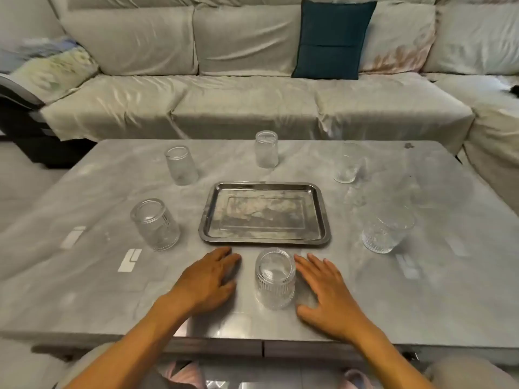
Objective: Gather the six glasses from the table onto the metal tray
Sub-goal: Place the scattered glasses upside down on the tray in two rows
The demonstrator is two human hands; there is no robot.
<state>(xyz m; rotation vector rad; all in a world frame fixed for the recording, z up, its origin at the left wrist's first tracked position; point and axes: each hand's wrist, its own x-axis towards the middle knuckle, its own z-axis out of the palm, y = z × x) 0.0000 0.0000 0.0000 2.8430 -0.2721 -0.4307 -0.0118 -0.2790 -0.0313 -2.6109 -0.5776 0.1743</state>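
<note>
An empty metal tray (264, 239) lies in the middle of the grey table (98, 276). Several clear glasses stand around it: a ribbed glass (275, 277) just in front of the tray, one at front left (155, 224), one at back left (181, 164), one at the back centre (266, 149), one at back right (348, 162) and one at right (386, 230). My left hand (209, 279) rests flat on the table left of the ribbed glass. My right hand (327, 293) rests flat to its right. Neither hand touches the glass.
A light grey sofa (252, 108) with a dark teal cushion (332, 39) runs behind and to the right of the table. The table's front edge is close to my body, and my knees show below it.
</note>
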